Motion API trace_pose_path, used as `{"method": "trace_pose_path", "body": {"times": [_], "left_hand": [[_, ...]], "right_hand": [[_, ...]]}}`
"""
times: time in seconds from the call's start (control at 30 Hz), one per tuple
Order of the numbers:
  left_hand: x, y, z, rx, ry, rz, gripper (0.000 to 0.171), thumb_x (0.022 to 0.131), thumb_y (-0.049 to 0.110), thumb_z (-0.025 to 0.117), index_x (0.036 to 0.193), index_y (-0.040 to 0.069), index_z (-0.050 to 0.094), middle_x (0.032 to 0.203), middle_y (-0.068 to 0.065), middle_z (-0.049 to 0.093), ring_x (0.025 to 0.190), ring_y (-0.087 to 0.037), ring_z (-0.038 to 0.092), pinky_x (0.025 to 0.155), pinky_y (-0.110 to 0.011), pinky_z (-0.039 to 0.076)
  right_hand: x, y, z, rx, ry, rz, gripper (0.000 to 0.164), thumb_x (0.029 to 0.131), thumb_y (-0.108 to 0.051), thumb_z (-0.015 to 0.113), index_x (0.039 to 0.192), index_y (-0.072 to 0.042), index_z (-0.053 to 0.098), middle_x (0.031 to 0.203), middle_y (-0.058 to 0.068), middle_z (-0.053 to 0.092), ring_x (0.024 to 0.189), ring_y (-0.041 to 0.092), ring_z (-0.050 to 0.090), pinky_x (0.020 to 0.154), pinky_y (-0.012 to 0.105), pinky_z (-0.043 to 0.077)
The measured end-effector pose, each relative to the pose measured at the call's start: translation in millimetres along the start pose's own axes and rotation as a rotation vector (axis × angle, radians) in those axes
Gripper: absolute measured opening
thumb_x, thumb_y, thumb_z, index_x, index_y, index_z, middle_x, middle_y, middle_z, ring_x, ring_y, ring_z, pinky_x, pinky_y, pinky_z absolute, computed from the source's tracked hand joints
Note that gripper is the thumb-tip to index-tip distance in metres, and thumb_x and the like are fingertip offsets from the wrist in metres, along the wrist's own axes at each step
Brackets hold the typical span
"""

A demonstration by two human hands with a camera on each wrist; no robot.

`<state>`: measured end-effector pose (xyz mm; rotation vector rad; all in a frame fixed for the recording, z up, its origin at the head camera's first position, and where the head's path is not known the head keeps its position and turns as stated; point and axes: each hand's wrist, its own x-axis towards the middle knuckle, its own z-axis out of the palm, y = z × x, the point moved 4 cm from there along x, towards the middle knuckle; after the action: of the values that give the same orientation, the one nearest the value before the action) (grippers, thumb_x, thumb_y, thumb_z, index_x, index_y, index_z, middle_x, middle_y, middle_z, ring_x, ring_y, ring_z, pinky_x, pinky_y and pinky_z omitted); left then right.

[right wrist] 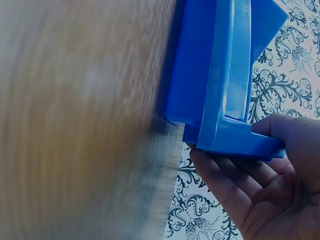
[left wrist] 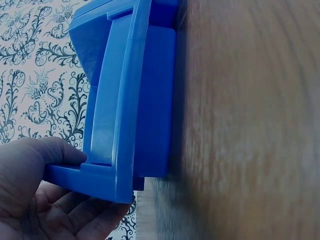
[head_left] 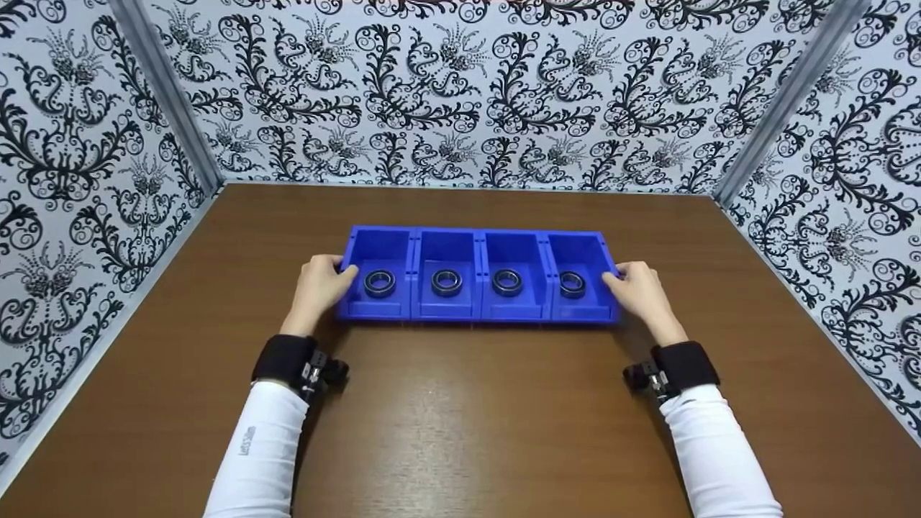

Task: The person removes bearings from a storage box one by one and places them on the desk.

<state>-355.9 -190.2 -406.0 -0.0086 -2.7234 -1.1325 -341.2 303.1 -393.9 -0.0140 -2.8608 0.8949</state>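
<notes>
A row of joined blue bins point(head_left: 446, 311) spans the space between the two hands. Each compartment has one dark-rimmed ring, like a ball bearing point(head_left: 447, 283), lying on its floor. At the left end, the left hand point(head_left: 324, 288) grips the bin's side wall, thumb on the rim and fingers beneath, as the left wrist view of the bin point(left wrist: 120, 100) shows. The right hand point(head_left: 639, 291) grips the opposite end in the same way; in the right wrist view its thumb point(right wrist: 280, 125) presses the rim. Whether the bins touch the table is hard to tell.
The brown wooden table point(head_left: 432, 417) extends on all sides of the bins. Patterned black-and-white panels point(head_left: 460, 93) with grey metal posts point(head_left: 791, 101) enclose it at the back and both sides. Each wrist wears a black strap point(head_left: 284, 360) with a small camera.
</notes>
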Motion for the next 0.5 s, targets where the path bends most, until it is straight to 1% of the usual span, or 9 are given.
{"method": "trace_pose_path", "body": {"times": [0.17,0.27,0.37,0.43,0.5], "left_hand": [[-2.0,-1.4,-2.3,-0.004,-0.002,0.004,0.027,0.092,0.018,0.058,0.102,-0.001,0.075,0.081,-0.01,0.064,0.072,-0.021,0.053,0.065,-0.028,0.041],[-2.3,-2.2,-3.5,-0.002,0.0,0.004,0.025,0.091,0.018,0.058,0.096,0.0,0.073,0.076,-0.007,0.06,0.069,-0.02,0.051,0.062,-0.028,0.038],[-3.3,-2.0,-5.0,0.003,0.006,0.013,0.023,0.091,0.017,0.058,0.092,-0.001,0.072,0.072,-0.005,0.057,0.067,-0.019,0.049,0.06,-0.028,0.037],[-4.0,-2.2,-5.8,0.007,0.011,0.016,0.023,0.091,0.017,0.058,0.093,-0.001,0.073,0.072,-0.006,0.059,0.068,-0.02,0.05,0.061,-0.028,0.037],[-4.6,-2.3,-6.5,0.014,0.013,0.015,0.025,0.091,0.017,0.058,0.098,-0.001,0.074,0.076,-0.008,0.062,0.07,-0.022,0.052,0.063,-0.029,0.039]], "right_hand": [[-0.8,-2.2,1.5,0.012,-0.005,-0.005,0.035,0.096,-0.017,0.054,0.113,0.009,0.069,0.084,0.016,0.069,0.065,0.015,0.054,0.062,0.027,0.041],[-1.0,-3.8,1.8,0.008,0.002,-0.013,0.033,0.095,-0.016,0.054,0.111,0.009,0.07,0.08,0.011,0.066,0.065,0.016,0.053,0.062,0.027,0.04],[-1.3,-5.1,2.1,0.004,0.002,-0.014,0.032,0.095,-0.017,0.054,0.107,0.007,0.071,0.071,0.005,0.061,0.061,0.015,0.049,0.06,0.028,0.037],[-1.4,-5.8,2.5,0.0,0.003,-0.014,0.031,0.094,-0.017,0.054,0.105,0.006,0.072,0.066,0.0,0.056,0.059,0.013,0.046,0.058,0.028,0.035],[-1.4,-6.2,3.2,-0.001,0.0,-0.012,0.031,0.093,-0.017,0.053,0.102,0.004,0.073,0.063,-0.002,0.052,0.056,0.013,0.044,0.057,0.028,0.033]]}}
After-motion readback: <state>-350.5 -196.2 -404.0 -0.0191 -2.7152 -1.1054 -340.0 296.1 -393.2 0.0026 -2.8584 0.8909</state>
